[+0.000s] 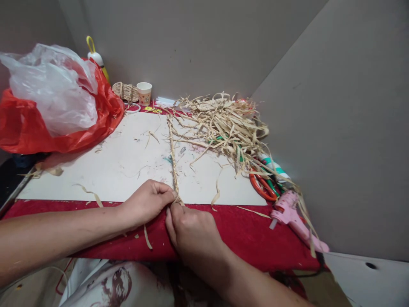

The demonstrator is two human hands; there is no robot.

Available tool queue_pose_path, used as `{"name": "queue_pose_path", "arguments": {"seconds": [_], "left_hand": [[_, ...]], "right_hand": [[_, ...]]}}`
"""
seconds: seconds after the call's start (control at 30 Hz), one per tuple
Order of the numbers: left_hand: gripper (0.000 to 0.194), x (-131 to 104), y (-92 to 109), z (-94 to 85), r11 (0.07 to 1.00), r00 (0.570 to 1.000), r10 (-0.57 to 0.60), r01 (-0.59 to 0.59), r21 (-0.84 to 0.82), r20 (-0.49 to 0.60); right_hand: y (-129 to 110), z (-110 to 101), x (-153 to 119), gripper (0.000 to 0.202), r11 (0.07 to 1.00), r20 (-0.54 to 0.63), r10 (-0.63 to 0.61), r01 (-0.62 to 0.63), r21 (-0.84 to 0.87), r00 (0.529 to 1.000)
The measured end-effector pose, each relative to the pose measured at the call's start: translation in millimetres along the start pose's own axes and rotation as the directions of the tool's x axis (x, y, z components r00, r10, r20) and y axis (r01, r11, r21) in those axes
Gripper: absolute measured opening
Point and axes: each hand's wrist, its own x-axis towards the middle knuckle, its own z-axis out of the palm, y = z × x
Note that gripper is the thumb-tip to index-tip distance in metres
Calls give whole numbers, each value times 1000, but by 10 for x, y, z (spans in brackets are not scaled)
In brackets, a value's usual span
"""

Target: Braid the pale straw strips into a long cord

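Note:
A thin braid of dry straw-coloured strips point(173, 157) runs straight down the white board from its back edge toward me. My left hand point(150, 202) pinches the near end of this braid between thumb and forefinger. Right beside it, my right hand point(193, 226) is closed around the loose strands below the braided part. Both hands meet over the board's front edge, and the strand ends are mostly hidden by the fingers.
A heap of dry strips point(226, 128) lies at the back right. Orange-handled scissors point(260, 187) and a pink glue gun point(295, 217) lie along the right edge. Red and clear plastic bags point(60, 98) fill the left. A paper cup point(144, 94) and a twine bundle point(125, 91) stand behind.

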Motion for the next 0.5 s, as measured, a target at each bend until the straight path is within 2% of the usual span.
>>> {"name": "queue_pose_path", "arguments": {"seconds": [0.13,0.2,0.27,0.33,0.4,0.43,0.5], "left_hand": [[28,-14,-66,53,993,1000,-17,17,-113,-1],[27,-20,-66,69,988,999,-36,36,-148,3],[28,-34,-31,65,987,998,-60,59,-149,-2],[30,-55,37,36,993,998,-61,60,-100,-6],[31,-81,120,-14,999,1000,-19,19,-33,-4],[30,-93,161,-44,1000,1000,7,-7,-3,-2],[29,-114,232,-105,997,999,50,-50,60,2]], "right_hand": [[-23,-3,-22,11,989,25,-17,20,-146,1000],[-26,-46,-46,13,979,62,-103,112,-171,993],[10,-130,-90,11,963,86,-246,254,-87,965],[116,-249,-148,17,940,37,-327,321,115,944],[295,-377,-200,29,915,-56,-234,239,325,971],[399,-430,-216,32,909,-100,-124,153,388,987],[592,-490,-226,29,886,-116,57,3,463,992]]}}
